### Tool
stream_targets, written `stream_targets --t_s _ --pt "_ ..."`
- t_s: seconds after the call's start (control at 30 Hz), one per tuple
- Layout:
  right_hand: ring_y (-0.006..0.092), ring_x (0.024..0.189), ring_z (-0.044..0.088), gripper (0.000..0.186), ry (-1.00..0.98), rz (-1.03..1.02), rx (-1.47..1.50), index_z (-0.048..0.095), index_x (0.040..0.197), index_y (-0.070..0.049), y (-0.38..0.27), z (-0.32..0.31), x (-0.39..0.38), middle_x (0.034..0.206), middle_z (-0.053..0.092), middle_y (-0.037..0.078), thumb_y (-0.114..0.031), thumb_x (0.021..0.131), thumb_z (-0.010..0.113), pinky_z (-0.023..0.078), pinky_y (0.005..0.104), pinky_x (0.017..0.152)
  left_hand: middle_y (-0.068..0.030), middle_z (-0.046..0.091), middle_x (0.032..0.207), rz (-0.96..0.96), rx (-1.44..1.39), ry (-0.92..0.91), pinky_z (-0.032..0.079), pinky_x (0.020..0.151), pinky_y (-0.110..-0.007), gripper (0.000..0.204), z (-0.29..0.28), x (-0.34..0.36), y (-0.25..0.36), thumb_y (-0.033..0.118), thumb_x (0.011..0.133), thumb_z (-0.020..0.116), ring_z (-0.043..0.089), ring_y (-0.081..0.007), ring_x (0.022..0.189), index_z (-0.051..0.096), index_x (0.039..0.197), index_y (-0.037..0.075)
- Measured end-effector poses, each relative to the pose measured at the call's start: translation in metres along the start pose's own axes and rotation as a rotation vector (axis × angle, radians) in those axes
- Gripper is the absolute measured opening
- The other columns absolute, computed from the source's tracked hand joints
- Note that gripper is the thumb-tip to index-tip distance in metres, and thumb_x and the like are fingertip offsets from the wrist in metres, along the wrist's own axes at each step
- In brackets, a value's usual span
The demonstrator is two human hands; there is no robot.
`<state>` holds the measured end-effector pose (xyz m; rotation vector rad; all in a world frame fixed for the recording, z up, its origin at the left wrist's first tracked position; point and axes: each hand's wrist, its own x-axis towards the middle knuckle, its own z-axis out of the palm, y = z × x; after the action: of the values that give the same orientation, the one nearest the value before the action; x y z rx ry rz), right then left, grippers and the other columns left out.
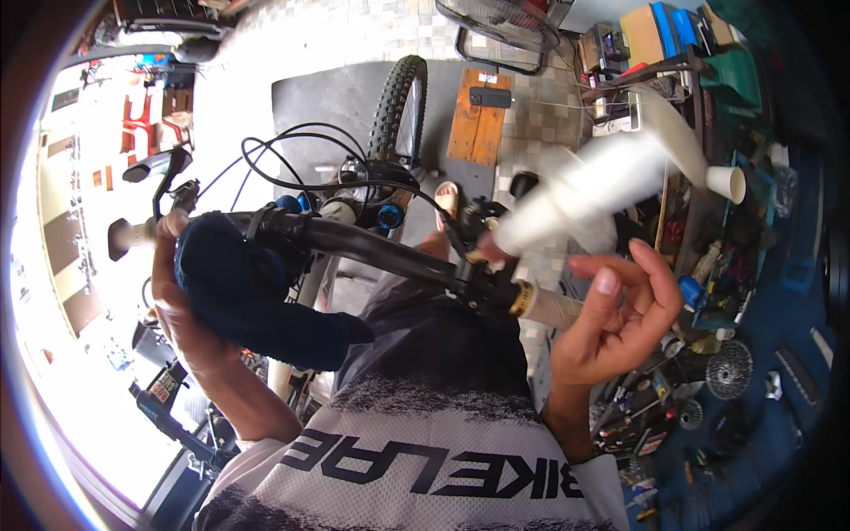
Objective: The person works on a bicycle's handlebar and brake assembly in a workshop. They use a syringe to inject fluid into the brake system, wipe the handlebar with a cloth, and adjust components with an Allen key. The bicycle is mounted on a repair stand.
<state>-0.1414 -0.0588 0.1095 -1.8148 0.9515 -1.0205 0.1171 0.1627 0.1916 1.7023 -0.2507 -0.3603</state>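
Note:
A dark blue cloth (235, 274) hangs from my left hand (173, 288), which is closed on it beside the left end of the black handlebar (354, 243). The index finger reaches up near the brake lever (168, 165). My right hand (620, 310) has its fingers bent and apart, by the handlebar's pale right end (553, 310). Above those fingers a white bottle (584, 190) is tilted and smeared by motion. No fingers wrap around it, and I cannot tell what supports it. Cables loop ahead of the bar, over the knobbly front tyre (398, 111).
A phone (490, 97) lies on an orange wooden board (474, 137) on the tiled floor. A fan (500, 26) stands beyond. To the right, a cluttered bench holds a paper cup (726, 184), a cassette sprocket (730, 369) and many tools. Bright shelving lines the left.

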Motion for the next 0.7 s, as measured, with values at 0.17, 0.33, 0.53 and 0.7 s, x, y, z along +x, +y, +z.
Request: stream_targets --t_s 0.17,0.33,0.53,0.7 --pt "0.0249 0.088 0.070 0.052 0.151 -0.013 -0.318 0.050 0.139 0.011 0.004 0.006 -0.002 0.110 0.069 0.023 -0.020 0.102 0.069 0.055 0.0384 0.089 -0.0164 0.070 0.108 -0.059 0.042 -0.254 0.053 0.085 -0.026 0.071 0.003 0.029 0.004 0.019 0.075 0.084 0.070 -0.0182 0.092 0.053 0.132 -0.010" --pt "0.0215 0.072 0.068 0.039 0.057 0.075 -0.329 0.052 0.133 0.012 0.001 0.005 0.002 0.082 0.068 0.018 -0.013 0.106 0.065 0.055 0.0340 0.070 -0.0214 0.075 0.105 -0.221 0.008 -0.169 0.056 0.088 -0.027 0.065 0.018 0.032 -0.001 0.015 0.070 0.080 0.074 -0.0209 0.093 0.061 0.124 -0.016" --pt "0.0197 0.068 0.065 0.039 0.030 0.138 -0.354 0.054 0.131 0.007 -0.012 0.006 0.003 0.075 0.068 0.014 -0.020 0.107 0.066 0.054 0.0351 0.076 -0.0202 0.075 0.096 -0.248 -0.029 -0.095 0.056 0.075 -0.023 0.051 0.019 0.032 -0.008 0.008 0.070 0.079 0.072 -0.0187 0.076 0.062 0.112 -0.014" --pt "0.0190 0.069 0.065 0.036 -0.026 0.121 -0.337 0.054 0.131 0.006 -0.014 0.002 0.004 0.072 0.068 0.012 -0.020 0.107 0.064 0.056 0.0390 0.086 -0.0164 0.071 0.082 -0.218 -0.023 -0.050 0.053 0.068 -0.025 0.036 0.026 0.026 -0.011 0.006 0.070 0.080 0.066 -0.0162 0.067 0.062 0.096 -0.011"
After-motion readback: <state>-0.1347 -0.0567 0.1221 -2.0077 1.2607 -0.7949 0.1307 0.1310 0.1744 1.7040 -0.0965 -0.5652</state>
